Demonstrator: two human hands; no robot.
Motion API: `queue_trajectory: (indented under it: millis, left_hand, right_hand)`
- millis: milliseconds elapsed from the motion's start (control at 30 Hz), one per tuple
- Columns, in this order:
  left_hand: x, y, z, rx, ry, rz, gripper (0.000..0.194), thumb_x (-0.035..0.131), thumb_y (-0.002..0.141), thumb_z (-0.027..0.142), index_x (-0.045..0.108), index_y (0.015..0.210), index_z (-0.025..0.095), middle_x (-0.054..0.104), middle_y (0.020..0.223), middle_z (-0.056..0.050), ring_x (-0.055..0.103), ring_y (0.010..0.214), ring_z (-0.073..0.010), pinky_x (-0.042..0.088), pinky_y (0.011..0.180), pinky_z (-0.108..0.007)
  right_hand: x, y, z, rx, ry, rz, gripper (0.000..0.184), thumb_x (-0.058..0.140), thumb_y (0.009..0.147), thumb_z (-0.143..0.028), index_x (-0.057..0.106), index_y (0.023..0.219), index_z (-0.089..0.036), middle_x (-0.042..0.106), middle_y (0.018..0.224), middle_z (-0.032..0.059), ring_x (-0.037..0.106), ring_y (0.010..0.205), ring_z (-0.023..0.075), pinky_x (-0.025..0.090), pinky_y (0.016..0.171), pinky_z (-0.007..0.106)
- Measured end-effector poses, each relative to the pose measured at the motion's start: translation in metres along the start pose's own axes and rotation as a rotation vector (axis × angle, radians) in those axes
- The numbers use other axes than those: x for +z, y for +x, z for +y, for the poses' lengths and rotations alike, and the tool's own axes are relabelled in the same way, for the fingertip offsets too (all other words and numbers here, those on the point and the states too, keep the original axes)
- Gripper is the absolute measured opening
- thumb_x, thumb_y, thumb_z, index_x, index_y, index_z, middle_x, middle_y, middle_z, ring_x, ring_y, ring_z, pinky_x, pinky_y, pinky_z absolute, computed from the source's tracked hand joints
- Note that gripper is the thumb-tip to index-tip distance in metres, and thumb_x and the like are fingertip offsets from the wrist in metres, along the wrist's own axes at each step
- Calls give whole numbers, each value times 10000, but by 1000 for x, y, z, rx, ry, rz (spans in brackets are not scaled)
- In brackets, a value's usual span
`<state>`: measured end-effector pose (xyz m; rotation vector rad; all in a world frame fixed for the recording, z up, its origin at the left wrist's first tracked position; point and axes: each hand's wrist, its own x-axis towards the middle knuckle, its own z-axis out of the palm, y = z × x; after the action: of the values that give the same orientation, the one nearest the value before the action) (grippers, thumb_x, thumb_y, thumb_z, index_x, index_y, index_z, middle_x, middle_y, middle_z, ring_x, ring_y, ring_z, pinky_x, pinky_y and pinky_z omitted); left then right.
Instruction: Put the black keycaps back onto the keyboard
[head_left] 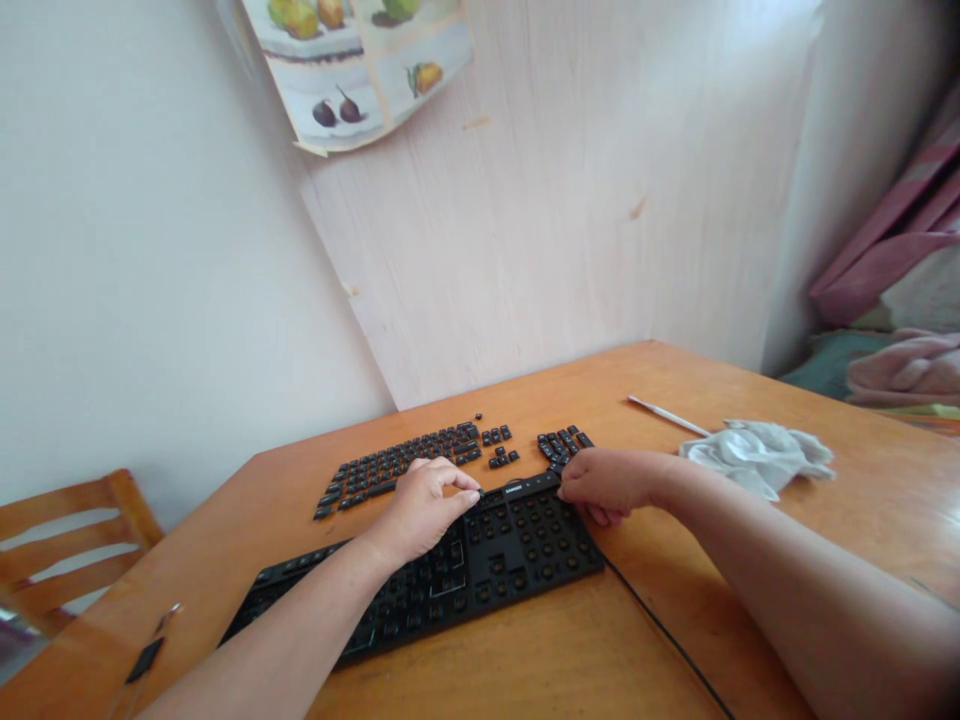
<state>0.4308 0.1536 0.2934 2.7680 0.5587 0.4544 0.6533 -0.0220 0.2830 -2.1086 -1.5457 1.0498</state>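
A black keyboard (517, 555) lies on the table, many of its switches bare of caps. Over its back edge my left hand (431, 505) pinches a small black keycap (481, 493) between thumb and forefinger; most of the cap is hidden. My right hand (607, 485) is closed at the keyboard's back right corner, its fingertips against the edge. Behind the keyboard, loose black keycaps (405, 460) lie in rows. A smaller group of number-pad keycaps (562, 443) sits just beyond my right hand.
A crumpled pale cloth (757, 455) and a thin white stick (666, 413) lie to the right. The keyboard's cable (667, 635) runs toward the front edge. A small black-handled tool (146, 658) is at left, near a wooden chair (71, 540). A wall stands behind the table.
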Motion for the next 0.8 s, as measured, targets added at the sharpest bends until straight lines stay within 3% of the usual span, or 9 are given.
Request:
queue_trajectory:
  millis: [300, 800]
  left_hand:
    - [11, 0, 0, -22, 24, 7, 144, 636, 815, 393, 755, 819, 312, 722, 913, 1, 590, 981, -226, 418, 903, -364]
    - [5, -3, 14, -6, 91, 33, 123, 635, 816, 336, 738, 769, 288, 715, 878, 10, 559, 954, -217, 353, 855, -358]
  right_hand:
    - [-1, -3, -5, 1, -8, 5, 290, 436, 796, -256, 497, 523, -180, 549, 474, 11, 476, 389, 114, 366, 402, 226]
    - [0, -1, -4, 27, -11, 5, 281, 443, 792, -252, 503, 526, -182, 556, 477, 6, 483, 392, 112, 372, 413, 229]
